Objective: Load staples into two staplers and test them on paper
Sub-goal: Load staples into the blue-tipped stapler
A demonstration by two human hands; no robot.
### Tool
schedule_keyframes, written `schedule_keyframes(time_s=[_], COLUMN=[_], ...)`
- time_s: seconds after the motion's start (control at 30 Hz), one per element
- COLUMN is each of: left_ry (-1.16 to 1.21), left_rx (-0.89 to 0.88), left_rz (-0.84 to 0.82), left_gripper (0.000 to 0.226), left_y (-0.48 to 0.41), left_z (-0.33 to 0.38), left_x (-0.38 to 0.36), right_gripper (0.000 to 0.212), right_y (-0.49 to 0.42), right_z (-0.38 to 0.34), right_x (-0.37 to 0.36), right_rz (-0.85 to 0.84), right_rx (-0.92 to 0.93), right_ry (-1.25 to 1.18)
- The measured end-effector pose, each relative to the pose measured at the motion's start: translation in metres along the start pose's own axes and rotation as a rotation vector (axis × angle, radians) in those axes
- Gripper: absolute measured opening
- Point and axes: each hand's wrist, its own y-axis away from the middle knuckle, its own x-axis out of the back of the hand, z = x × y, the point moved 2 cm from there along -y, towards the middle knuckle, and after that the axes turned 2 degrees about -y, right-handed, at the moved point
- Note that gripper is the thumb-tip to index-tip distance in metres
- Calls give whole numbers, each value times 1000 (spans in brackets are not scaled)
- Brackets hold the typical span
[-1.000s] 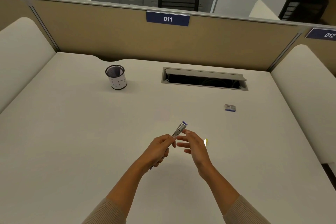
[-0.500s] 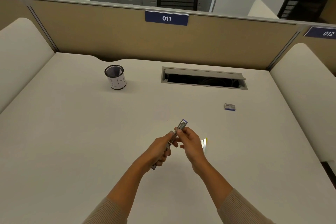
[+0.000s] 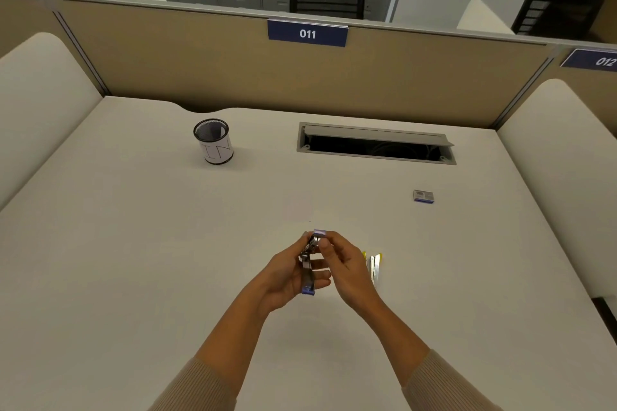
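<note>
From my feed, both hands are up over the desk point(image 3: 133, 243) on the purple stapler point(image 3: 309, 264): left hand point(image 3: 288, 274) wrapped around its lower body, right hand point(image 3: 342, 264) pinching the top end. Yellow stapler point(image 3: 374, 265) lies just right of them, and the staple box point(image 3: 423, 196) sits further back right.

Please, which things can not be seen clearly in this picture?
Head view only:
- purple stapler: staples inside unclear, both hands cover it.
- yellow stapler: partly behind right hand.
- small box: label too small.
- cable slot: inside too dark.
</note>
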Motion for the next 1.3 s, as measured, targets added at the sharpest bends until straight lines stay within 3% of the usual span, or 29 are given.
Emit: schedule_keyframes(time_s=[0.13,0.33,0.53,0.67,0.9,1.13,1.3], left_ry=[208,376,542,612,535,430,271], left_rx=[-23,-26,-12,-23,-80,-87,-142], left_rz=[-131,-83,-20,23,126,174,183], left_gripper=[43,36,33,32,32,32,41], left_y=[5,7,6,6,2,-1,2], left_z=[3,8,7,8,8,-4,-16], left_x=[-1,1,-2,-5,-16,-24,-32], right_gripper=[22,28,68,81,61,38,25], right_y=[-1,1,10,13,13,9,6], right_z=[-4,-9,0,-5,-3,3,6], right_x=[3,6,2,-1,-6,-9,-8], right_rz=[-11,-41,-69,114,232,269,185], right_rx=[54,91,118,248,376,253,55], right_ry=[18,22,44,18,73,-11,-74])
